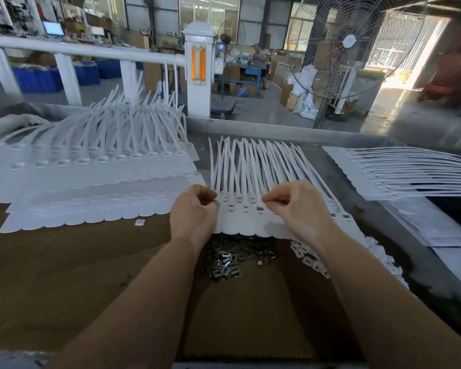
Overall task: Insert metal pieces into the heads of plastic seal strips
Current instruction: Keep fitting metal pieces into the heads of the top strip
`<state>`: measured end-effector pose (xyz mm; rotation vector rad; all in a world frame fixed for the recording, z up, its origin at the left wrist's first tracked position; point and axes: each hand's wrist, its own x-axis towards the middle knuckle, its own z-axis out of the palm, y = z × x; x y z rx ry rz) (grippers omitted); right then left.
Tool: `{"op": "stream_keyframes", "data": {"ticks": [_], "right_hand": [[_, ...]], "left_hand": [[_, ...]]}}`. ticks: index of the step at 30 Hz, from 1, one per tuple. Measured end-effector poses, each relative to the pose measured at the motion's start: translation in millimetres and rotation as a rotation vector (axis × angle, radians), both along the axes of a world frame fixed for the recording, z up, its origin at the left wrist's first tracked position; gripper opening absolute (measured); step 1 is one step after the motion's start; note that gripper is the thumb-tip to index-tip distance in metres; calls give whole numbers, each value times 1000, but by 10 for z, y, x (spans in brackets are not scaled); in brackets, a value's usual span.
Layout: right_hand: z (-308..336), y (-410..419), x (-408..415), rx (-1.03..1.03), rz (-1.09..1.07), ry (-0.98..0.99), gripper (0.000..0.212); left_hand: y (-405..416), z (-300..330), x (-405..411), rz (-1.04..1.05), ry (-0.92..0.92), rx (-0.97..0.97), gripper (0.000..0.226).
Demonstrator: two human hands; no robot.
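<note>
My left hand (pixel 194 209) and right hand (pixel 290 206): fingers curled over seal strip sheet (pixel 250 209) heads, mid-table; pinched item unresolved. Metal pieces (pixel 229 259) piled just below sheet, on brown board (pixel 77 262).

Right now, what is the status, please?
Both hands, left and right, pinching at strip heads. Metal pieces piled below. Nothing in the way.
</note>
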<state>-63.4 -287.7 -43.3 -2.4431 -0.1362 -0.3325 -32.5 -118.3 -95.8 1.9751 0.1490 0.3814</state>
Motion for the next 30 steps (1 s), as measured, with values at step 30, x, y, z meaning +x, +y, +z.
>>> {"op": "stream_keyframes", "data": {"ticks": [30], "right_hand": [[-24,-271,-453,-147,17,10,11]], "left_hand": [[-11,-30,19,-2,-14,-18,15]]}}
